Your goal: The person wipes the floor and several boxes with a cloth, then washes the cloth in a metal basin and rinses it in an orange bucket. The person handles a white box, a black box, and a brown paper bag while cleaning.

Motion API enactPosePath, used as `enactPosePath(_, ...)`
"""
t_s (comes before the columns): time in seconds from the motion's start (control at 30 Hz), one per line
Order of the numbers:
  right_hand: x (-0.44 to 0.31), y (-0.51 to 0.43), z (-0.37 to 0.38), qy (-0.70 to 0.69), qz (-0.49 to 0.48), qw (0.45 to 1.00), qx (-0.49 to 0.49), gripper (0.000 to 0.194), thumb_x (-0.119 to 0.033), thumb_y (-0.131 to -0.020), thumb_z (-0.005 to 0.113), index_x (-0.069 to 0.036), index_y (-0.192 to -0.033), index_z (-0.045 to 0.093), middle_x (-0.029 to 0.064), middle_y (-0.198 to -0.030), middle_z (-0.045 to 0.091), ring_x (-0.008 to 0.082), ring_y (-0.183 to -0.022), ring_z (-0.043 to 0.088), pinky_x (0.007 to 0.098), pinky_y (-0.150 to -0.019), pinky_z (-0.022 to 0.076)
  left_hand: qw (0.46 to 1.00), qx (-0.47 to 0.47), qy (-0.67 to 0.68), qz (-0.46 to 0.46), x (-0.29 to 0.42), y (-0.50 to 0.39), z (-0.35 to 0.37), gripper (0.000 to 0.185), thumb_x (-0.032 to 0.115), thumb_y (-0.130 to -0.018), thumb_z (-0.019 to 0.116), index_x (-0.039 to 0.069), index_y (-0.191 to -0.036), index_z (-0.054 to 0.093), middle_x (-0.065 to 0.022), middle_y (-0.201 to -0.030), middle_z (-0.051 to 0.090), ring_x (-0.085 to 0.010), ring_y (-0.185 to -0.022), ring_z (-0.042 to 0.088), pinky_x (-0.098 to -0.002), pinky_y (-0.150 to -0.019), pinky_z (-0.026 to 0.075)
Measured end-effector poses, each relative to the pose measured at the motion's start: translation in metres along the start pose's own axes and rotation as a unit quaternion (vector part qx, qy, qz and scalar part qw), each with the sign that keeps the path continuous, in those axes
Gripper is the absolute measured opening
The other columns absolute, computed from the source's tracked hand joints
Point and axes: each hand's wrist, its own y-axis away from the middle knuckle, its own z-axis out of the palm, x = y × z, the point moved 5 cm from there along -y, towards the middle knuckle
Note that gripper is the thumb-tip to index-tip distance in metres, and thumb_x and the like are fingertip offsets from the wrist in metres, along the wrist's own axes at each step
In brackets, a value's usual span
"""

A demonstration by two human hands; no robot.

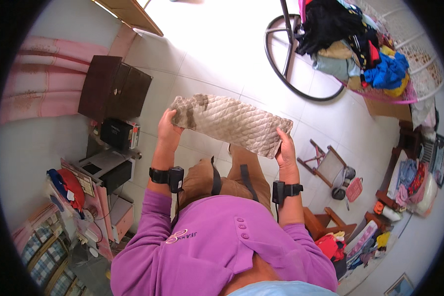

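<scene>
A beige quilted cloth [236,120], perhaps a pad or a cushion cover, is stretched out in front of me above the floor. Its left part carries darker brown stains or patches. My left hand [169,124] grips the left end, thumb on top. At the right end my right hand [284,146] pinches the lower corner, thumb on the upper face. The fingers of both hands are mostly hidden beneath the cloth. The right end hangs a little nearer to me than the left.
To the far right, a hanging basket chair [410,74] on a round black metal base [277,70] is heaped with clothes [355,48]. A small folding stool [323,162] stands on the tiled floor [207,74]. On the left are a dark wooden cabinet [114,88] and a pink desk [103,218].
</scene>
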Motion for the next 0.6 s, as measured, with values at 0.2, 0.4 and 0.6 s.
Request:
enactPosePath(0.2, -0.061, -0.099, 0.057, 0.056, 0.068, 0.995, -0.042, 0.037, -0.015, -0.094, 0.059, 0.003, -0.126, 0.055, 0.0113, -0.118, 0.064, 0.0222, -0.104, 0.063, 0.0360, -0.091, 0.0513, 0.997, 0.047, 0.021, 0.049, 0.043, -0.047, 0.033, 0.039, 0.012, -0.097, 0.037, 0.001, -0.132, 0.048, -0.0111, -0.131, 0.057, -0.0249, -0.118, 0.057, -0.0408, -0.099, 0.047)
enactPosePath(0.4, -0.080, -0.205, 0.123, 0.099, 0.082, 0.989, -0.072, 0.039, -0.010, -0.092, 0.058, 0.004, -0.128, 0.054, 0.0135, -0.120, 0.064, 0.0251, -0.107, 0.063, 0.0385, -0.095, 0.0508, 0.989, 0.055, 0.100, 0.095, 0.084, -0.125, 0.053, 0.037, 0.012, -0.096, 0.040, 0.001, -0.130, 0.050, -0.0103, -0.129, 0.058, -0.0244, -0.118, 0.057, -0.0398, -0.101, 0.046)
enactPosePath(0.6, -0.106, -0.308, 0.187, 0.129, 0.088, 0.985, -0.069, 0.037, -0.007, -0.091, 0.060, 0.004, -0.126, 0.055, 0.0122, -0.117, 0.064, 0.0238, -0.105, 0.063, 0.0376, -0.093, 0.0507, 0.982, 0.057, 0.165, 0.066, 0.134, -0.253, 0.089, 0.030, 0.016, -0.094, 0.048, 0.005, -0.120, 0.060, -0.0063, -0.114, 0.067, -0.0212, -0.111, 0.061, -0.0366, -0.098, 0.047)
